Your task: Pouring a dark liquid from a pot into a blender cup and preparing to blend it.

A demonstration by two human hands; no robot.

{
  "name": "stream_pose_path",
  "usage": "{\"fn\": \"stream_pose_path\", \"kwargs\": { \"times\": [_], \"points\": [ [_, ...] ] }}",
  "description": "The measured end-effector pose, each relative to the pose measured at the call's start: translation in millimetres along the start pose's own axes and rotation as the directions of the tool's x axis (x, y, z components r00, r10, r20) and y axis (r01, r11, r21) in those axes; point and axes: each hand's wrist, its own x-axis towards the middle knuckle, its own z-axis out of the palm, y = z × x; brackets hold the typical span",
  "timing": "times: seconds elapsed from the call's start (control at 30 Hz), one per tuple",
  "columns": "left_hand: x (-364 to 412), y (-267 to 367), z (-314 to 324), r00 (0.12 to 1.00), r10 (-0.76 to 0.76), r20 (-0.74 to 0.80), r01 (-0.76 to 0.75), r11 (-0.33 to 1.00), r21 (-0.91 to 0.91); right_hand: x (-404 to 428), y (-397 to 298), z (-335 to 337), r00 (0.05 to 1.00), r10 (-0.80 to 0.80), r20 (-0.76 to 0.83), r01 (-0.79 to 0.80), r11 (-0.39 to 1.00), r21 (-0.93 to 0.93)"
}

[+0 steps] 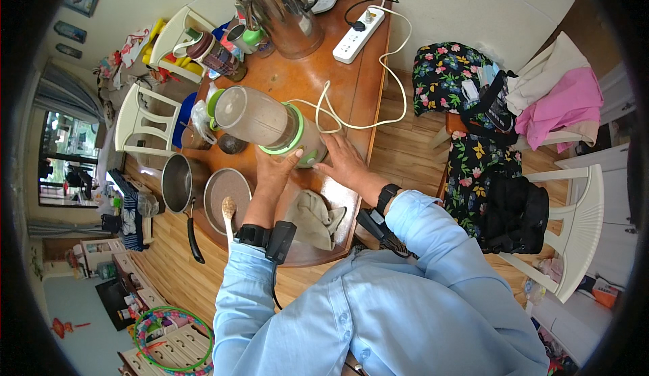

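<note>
A blender with a clear cup (248, 105) and a white and green base (310, 158) stands on the wooden table (274, 74). Pale brownish contents show through the cup. My left hand (274, 173) holds the base on its left side, thumb across the front. At the right side, my right hand (346, 160) cups the base with fingers and thumb. Left of my left hand is a round metal bowl (215, 209) of brownish contents. A white spoon (229, 214) with grainy food on its tip lies across it. A beige cloth (309, 219) is crumpled below my hands.
A steel saucepan (177, 183) sits at the left edge, its black handle sticking out. A dark round object (232, 144) is beside the blender. A large steel kettle (284, 16) and a white power strip (359, 35) stand farther back. The white cord (365, 125) loops over the table's right edge.
</note>
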Motion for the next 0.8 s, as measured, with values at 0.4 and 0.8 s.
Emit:
{"fn": "stream_pose_path", "kwargs": {
  "times": [0.4,0.8],
  "points": [
    [2,-6,-2,1.000,0.019,-0.006,-0.018,0.999,0.028,-2,2,5,0.996,-0.052,-0.075,0.050,0.998,-0.027],
    [1,3,1,1.000,0.018,0.025,-0.017,0.999,-0.036,-1,-1,7,0.994,-0.035,-0.100,0.032,0.999,-0.032]
  ]
}}
